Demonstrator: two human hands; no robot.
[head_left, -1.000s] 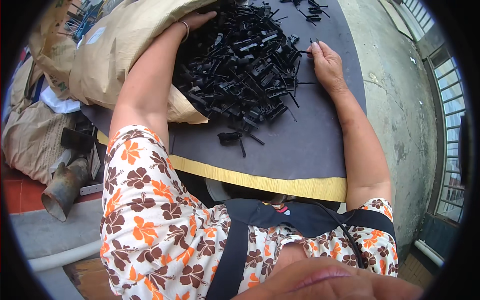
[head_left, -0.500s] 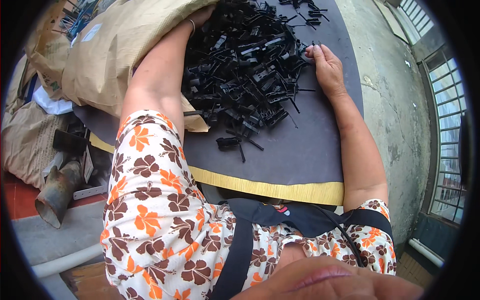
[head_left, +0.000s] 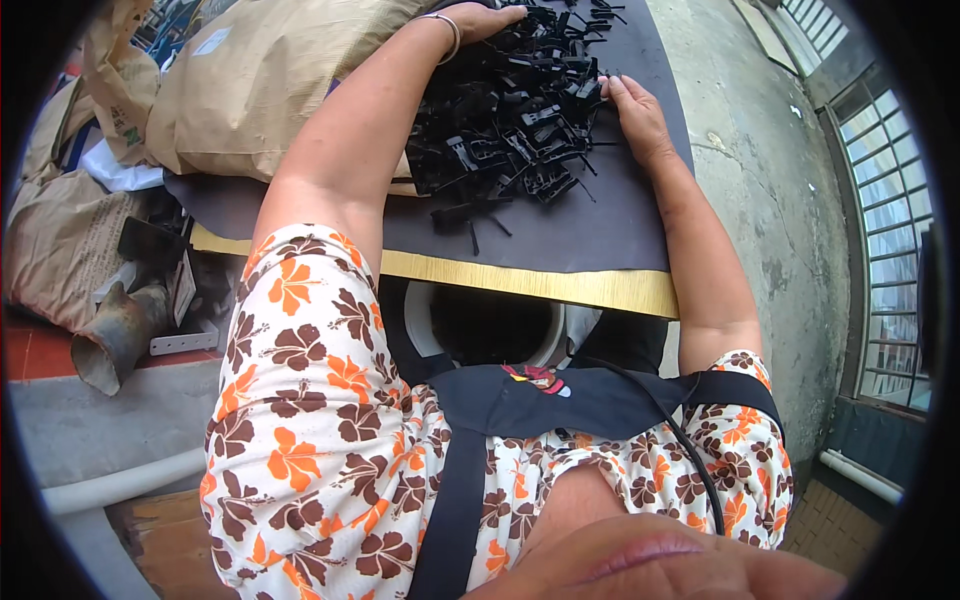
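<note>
A heap of black plastic clip-like parts [head_left: 535, 140] with thin stems lies on the dark grey table cover [head_left: 600, 235]. My left hand [head_left: 485, 20], with a bangle at the wrist, reaches over the heap's far left, beside a large brown paper sack [head_left: 250, 95]. Its thumb is stretched out to the right; its other fingers are mostly hidden at the picture's top edge. At the heap's right side, my right hand [head_left: 640, 115] is closed, thumb and fingertips pinching what looks like a small black plastic part.
Along the table's near side runs a yellow edge [head_left: 530, 285]. Below it shows a round container with a pale rim [head_left: 418, 322]. On the left are another brown sack [head_left: 65, 265], a rusty pipe piece [head_left: 122, 335] and a perforated metal strip [head_left: 183, 343]. Concrete floor [head_left: 765, 220] lies right.
My left hand has come out from beside the sack's far edge and moved right over the heap. The table sits higher in the picture, and the round container under it now shows.
</note>
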